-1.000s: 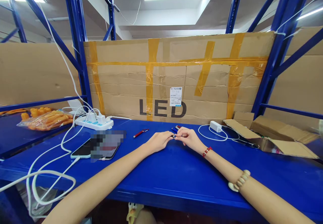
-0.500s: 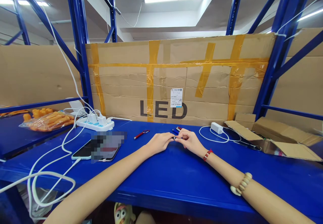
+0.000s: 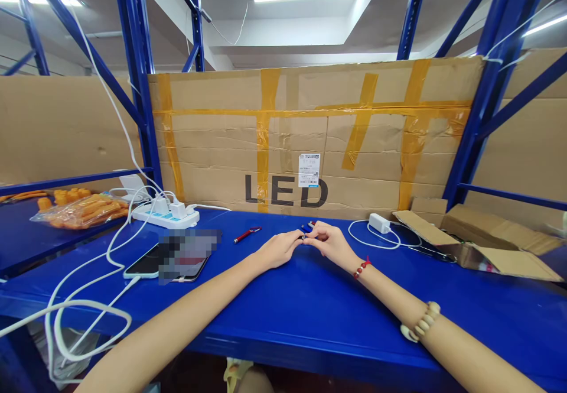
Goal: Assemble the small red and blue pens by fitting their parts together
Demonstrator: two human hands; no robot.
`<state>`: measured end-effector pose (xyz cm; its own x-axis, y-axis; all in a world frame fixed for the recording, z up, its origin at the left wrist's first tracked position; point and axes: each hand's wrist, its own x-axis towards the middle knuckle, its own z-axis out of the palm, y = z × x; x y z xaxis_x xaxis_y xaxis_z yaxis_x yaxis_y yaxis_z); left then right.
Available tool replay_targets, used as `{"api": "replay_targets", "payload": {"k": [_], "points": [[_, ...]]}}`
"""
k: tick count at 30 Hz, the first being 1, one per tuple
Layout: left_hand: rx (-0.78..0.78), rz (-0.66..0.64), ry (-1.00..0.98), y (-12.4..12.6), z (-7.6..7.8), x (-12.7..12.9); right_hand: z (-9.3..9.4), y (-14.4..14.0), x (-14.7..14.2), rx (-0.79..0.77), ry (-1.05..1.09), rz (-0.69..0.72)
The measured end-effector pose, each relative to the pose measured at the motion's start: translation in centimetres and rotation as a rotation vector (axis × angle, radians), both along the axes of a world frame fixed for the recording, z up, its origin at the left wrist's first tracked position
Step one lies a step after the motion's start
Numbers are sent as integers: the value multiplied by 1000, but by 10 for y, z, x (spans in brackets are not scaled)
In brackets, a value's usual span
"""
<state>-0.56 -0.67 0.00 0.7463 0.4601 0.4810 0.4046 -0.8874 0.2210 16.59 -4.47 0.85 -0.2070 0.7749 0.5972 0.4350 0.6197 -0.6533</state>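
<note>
Resting on the blue workbench (image 3: 310, 304), your left hand (image 3: 278, 247) and right hand (image 3: 330, 242) meet fingertip to fingertip over a small dark part (image 3: 305, 238), pinched between the curled fingers of both; what the part is, is too small to tell. It sits at the bench's middle, just short of the loose red and blue pens (image 3: 309, 226) lying at 12 o'clock from your hands. A red pen (image 3: 247, 234) lies apart at 10 o'clock, with a phone (image 3: 144, 263) and white power strip (image 3: 165, 216) farther out that way. At 2 o'clock a white charger (image 3: 378, 222) trails its coiled cable, near an open cardboard box (image 3: 482, 242). A taped cardboard sheet marked LED (image 3: 310, 139) backs the bench.
</note>
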Motion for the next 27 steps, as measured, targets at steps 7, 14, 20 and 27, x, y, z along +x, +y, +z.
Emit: {"api": "replay_targets", "payload": {"k": [7,14,20,27], "points": [[-2,-1,27,-1,2,-1,3,0,4,-67,-27,82],[31,-8,49,-2,0,0,-3,4,9,-4,-118,9],[96,-37,23,1,-3,0,-8,6,9,8,-142,-55],[166,-55,-22,4,-6,0,-3,-1,1,-151,-32,-64]]}}
